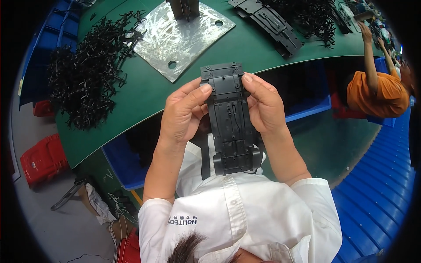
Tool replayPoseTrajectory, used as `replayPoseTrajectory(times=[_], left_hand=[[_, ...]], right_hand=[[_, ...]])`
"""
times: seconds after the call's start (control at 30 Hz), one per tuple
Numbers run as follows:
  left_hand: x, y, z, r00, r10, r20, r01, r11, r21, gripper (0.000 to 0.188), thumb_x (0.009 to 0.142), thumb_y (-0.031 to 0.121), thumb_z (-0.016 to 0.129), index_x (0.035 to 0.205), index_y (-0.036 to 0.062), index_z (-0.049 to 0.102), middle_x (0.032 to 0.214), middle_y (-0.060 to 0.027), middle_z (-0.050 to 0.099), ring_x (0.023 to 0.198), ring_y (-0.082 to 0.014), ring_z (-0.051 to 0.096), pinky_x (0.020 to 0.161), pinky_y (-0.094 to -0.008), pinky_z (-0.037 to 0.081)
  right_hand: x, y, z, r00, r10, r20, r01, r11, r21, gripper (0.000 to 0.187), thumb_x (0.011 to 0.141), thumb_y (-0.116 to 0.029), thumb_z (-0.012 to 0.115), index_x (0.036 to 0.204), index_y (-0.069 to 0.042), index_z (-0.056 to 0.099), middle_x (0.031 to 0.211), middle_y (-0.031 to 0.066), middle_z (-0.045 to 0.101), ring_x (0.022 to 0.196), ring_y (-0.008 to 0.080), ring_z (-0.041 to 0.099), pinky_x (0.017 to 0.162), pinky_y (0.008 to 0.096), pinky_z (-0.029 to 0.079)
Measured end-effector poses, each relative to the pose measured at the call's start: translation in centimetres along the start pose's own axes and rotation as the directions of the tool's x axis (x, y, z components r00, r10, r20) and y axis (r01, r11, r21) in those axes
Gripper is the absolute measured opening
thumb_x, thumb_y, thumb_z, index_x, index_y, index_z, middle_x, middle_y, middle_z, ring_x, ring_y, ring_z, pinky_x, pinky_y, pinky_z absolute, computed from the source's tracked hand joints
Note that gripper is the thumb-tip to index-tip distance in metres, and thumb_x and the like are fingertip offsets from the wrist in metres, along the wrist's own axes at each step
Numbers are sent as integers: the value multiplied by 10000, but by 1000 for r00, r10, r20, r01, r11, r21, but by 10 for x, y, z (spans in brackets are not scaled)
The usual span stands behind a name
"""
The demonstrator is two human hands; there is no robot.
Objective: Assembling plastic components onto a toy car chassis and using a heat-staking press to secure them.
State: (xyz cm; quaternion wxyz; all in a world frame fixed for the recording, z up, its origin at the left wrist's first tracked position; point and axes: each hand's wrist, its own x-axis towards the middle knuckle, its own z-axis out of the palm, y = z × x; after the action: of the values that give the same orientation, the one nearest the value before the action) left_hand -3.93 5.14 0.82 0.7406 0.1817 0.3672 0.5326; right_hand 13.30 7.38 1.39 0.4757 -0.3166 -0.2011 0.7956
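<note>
Both my hands hold one long black plastic panel [228,118] in front of my chest, its far end just past the table's near edge. My left hand [184,107] pinches the panel's left edge near the far end, thumb on top. On the opposite edge my right hand [265,101] grips it the same way. Small round bosses, ribs and a slotted middle show on the panel's face, and raised blocks stand at its near end. The fingers under the panel are mostly hidden.
A green table [131,105] carries a heap of small black plastic pieces [87,74], a metal plate [184,35] with an upright block, and more black panels [269,26]. Blue bins [127,162] sit below. A person in orange [377,94] works at the right. A red stool [41,160] stands left.
</note>
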Motion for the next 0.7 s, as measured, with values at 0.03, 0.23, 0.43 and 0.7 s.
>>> replayPoseTrajectory(times=[0.03, 0.23, 0.43, 0.7], left_hand=[[0, 0, 0, 1000, 2, -15, -2, 1000, 8, 358, 857, 115, 592, 1171, -47, 539, 992, -79, 640, 824, -99, 606, 702, -219, 491], [1, 4, 0, 1000, 15, -8, -15, 1000, 13, 351, 859, 138, 598, 1164, -29, 553, 985, -61, 644, 824, -92, 605, 705, -218, 485], [4, 6, -2, 1000, 9, -11, -9, 999, -32, 350, 861, 146, 605, 1162, -24, 552, 983, -63, 645, 829, -106, 608, 731, -240, 484], [12, 12, -7, 999, 23, -32, -26, 996, -89, 341, 858, 151, 615, 1137, -30, 537, 967, -61, 644, 820, -115, 612, 725, -245, 481]], right_hand=[[1, 0, -1, 1000, -1, -1, 1, 1000, 1, 270, 902, -122, 522, 1105, 55, 544, 973, 99, 625, 847, 134, 614, 732, 253, 519], [6, -7, -2, 1000, 19, -22, -22, 992, -127, 277, 902, -156, 542, 1086, 47, 580, 944, 77, 642, 802, 119, 616, 690, 243, 514], [14, -6, 0, 999, 21, -25, -23, 995, -98, 256, 896, -138, 545, 1062, 53, 586, 935, 81, 642, 781, 125, 616, 696, 258, 516], [25, -3, 9, 1000, 15, 4, -15, 1000, 10, 230, 901, -116, 510, 1021, 65, 584, 933, 99, 637, 812, 146, 616, 736, 264, 511]])
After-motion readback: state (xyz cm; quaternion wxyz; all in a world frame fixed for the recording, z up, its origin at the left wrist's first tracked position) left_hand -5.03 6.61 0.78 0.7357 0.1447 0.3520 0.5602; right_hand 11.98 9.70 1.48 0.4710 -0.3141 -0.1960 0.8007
